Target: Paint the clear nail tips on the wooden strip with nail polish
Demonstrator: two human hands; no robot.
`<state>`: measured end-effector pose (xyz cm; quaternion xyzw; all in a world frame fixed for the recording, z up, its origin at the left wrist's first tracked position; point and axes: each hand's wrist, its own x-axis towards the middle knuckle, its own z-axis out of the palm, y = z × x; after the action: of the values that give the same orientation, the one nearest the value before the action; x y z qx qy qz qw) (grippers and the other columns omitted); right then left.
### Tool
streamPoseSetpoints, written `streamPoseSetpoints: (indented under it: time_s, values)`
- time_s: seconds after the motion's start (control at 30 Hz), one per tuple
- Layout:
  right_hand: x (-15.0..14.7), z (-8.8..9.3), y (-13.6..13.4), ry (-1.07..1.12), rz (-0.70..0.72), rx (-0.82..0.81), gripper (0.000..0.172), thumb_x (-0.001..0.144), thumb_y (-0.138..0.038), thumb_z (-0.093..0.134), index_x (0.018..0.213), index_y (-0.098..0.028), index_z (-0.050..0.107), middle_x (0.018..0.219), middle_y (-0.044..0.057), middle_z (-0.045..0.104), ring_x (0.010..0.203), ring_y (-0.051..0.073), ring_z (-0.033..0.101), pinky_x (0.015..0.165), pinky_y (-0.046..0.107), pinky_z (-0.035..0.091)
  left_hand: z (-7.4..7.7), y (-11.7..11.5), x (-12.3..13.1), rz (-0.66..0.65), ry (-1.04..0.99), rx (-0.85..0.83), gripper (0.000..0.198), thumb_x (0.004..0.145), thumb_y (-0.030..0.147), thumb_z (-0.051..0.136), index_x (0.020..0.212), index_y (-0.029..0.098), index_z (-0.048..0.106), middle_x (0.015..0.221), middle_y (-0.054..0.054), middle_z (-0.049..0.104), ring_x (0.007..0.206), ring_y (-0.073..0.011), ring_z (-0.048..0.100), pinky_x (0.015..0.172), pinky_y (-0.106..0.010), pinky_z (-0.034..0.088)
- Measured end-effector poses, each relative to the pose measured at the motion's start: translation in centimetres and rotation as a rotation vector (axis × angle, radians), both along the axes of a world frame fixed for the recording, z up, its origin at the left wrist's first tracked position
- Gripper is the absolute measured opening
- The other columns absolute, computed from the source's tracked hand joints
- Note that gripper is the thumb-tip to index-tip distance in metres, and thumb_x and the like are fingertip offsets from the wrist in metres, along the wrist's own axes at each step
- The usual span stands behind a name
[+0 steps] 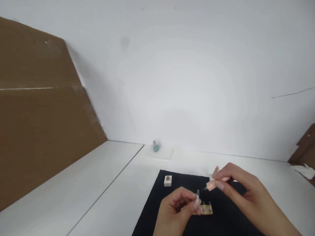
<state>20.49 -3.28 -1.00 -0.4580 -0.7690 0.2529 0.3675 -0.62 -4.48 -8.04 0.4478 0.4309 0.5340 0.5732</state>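
My left hand [178,208] is closed, with a clear false nail [197,194] pinched upright between thumb and fingers. Just right of it, my right hand [237,186] grips a nail polish brush by its pale pink cap [211,186]. The dark brush tip [205,188] points left at the false nail, with a small gap between them. Below and partly behind my left fingers lies a yellowish strip [207,212] bearing clear false nails. A slim pale pink piece [215,171] rises behind my right fingers, its lower part hidden.
A black cloth [152,213] covers part of the white table [110,183]. On it stands a white block [167,182] with a small round top. Farther back, a teal bottle [156,148] stands by a clear sheet. Brown board [44,114] rises at left, and white tissue [305,171] lies far right.
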Motion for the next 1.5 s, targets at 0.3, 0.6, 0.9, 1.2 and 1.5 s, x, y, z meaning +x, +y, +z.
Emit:
streamPoseSetpoints:
  time_s: [0.3, 0.6, 0.9, 1.2, 1.5]
  values:
    - [-0.4, -0.3, 0.3, 0.017, -0.068, 0.038, 0.017, 0.105, -0.036, 0.058, 0.096, -0.028, 0.071, 0.094, 0.001, 0.071, 0.087, 0.017, 0.068, 0.075, 0.026, 0.052, 0.6, 0.1, -0.1, -0.071, -0.140, -0.109, 0.032, 0.064, 0.039, 0.098, 0.066, 0.017, 0.074, 0.056, 0.000, 0.076, 0.055, -0.0147, 0.071, 0.064, -0.025, 0.055]
    - [-1.2, 0.3, -0.2, 0.011, 0.105, -0.068, 0.017, 0.105, -0.034, 0.058, 0.091, -0.027, 0.066, 0.089, -0.001, 0.068, 0.083, 0.015, 0.067, 0.075, 0.026, 0.050, 0.7, 0.2, 0.0, -0.073, -0.165, -0.125, 0.040, 0.061, 0.045, 0.099, 0.066, 0.017, 0.071, 0.055, 0.004, 0.069, 0.052, -0.0123, 0.066, 0.059, -0.023, 0.050]
    - [-0.6, 0.1, 0.0, 0.000, 0.036, -0.020, 0.018, 0.106, -0.035, 0.056, 0.093, -0.028, 0.067, 0.093, 0.000, 0.067, 0.084, 0.016, 0.066, 0.074, 0.026, 0.051, 0.4, 0.4, 0.0, -0.096, -0.168, -0.143, 0.039, 0.062, 0.043, 0.098, 0.065, 0.016, 0.070, 0.057, 0.002, 0.072, 0.050, -0.0120, 0.067, 0.058, -0.022, 0.047]
    - [-0.6, -0.1, 0.2, -0.065, 0.006, -0.013, 0.021, 0.106, -0.033, 0.053, 0.092, -0.027, 0.067, 0.092, 0.001, 0.069, 0.081, 0.017, 0.067, 0.071, 0.027, 0.051, -0.1, 0.1, 0.3, -0.002, -0.003, -0.090, 0.025, 0.067, 0.033, 0.092, 0.066, 0.018, 0.071, 0.056, 0.003, 0.070, 0.054, -0.0149, 0.067, 0.060, -0.025, 0.051]
    - [-0.7, 0.1, -0.3, -0.076, 0.113, -0.073, 0.020, 0.105, -0.033, 0.057, 0.087, -0.027, 0.064, 0.086, -0.002, 0.068, 0.080, 0.015, 0.068, 0.075, 0.026, 0.052, -1.3, 0.0, -0.1, 0.013, 0.353, 0.130, 0.008, 0.080, 0.022, 0.073, 0.072, 0.021, 0.076, 0.062, 0.001, 0.073, 0.064, -0.0177, 0.066, 0.067, -0.025, 0.050]
